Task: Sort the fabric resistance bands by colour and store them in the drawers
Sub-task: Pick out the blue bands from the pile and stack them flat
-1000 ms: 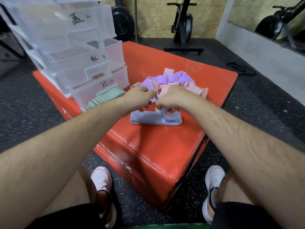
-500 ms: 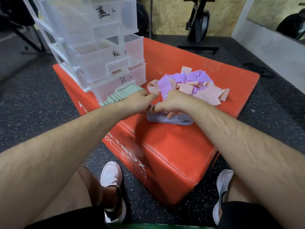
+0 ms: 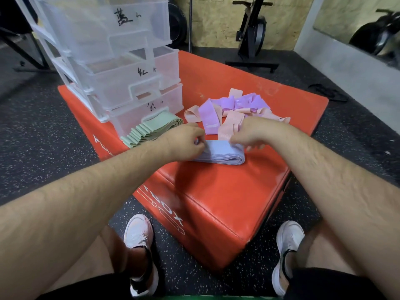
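Head view: on top of the orange padded box (image 3: 238,191), a folded stack of pale blue bands (image 3: 220,153) lies flat near the front edge, directly between the two hands. The left hand (image 3: 186,140) sits at the stack's left end with its fingers curled in. Thumb and fingertips pinch the top layer there. The right hand (image 3: 253,132) covers the right end, its thumb lying on the top band and its fingers (image 3: 255,147) bent down past the fold. It seems to grip that end, though the hand itself hides the contact.

Just left of the left hand, a fanned stack of green bands (image 3: 151,132) lies against the foot of the clear drawer unit (image 3: 121,61). The unit stands on the box's rear left corner and shows three drawers with handwritten marks on their fronts. Behind the hands, a loose heap of purple and pink bands (image 3: 233,109) spreads over the middle of the box, and one pink strip reaches to just beside the right hand.

Below, two white shoes (image 3: 138,232) rest on the speckled black floor (image 3: 39,131), one at each side of the box's near corner. An exercise bike (image 3: 252,29) stands by the far wall.
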Demonstrator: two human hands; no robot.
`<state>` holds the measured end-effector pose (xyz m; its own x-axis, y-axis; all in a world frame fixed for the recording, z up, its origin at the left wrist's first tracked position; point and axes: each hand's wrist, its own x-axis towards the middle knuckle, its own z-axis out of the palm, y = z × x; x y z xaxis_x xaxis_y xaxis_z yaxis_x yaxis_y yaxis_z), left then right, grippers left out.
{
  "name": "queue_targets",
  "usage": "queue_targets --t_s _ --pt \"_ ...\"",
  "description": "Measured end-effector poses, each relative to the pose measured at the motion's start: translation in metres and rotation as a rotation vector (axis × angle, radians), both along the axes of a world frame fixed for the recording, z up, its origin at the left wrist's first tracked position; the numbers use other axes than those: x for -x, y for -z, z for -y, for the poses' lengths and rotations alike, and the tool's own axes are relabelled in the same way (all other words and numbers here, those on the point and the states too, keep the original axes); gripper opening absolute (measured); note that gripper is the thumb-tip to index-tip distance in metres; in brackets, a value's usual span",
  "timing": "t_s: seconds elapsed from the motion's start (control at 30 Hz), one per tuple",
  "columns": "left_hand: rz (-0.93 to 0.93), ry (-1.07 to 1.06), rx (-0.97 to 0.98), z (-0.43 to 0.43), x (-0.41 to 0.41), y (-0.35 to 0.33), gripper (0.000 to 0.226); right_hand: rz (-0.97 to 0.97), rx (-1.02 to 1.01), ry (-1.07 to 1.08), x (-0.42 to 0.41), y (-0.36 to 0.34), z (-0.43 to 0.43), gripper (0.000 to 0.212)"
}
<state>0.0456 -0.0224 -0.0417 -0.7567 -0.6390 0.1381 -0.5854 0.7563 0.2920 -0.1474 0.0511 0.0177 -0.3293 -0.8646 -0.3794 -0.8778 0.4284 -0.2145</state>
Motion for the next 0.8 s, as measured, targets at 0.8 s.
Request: queue_targets --t_s 0.8 --pt "-0.399 -0.044 -0.851 0.012 0.006 -0.028 0.078 0.503 0.551 -0.091 -0.008 0.004 0.002 0.059"
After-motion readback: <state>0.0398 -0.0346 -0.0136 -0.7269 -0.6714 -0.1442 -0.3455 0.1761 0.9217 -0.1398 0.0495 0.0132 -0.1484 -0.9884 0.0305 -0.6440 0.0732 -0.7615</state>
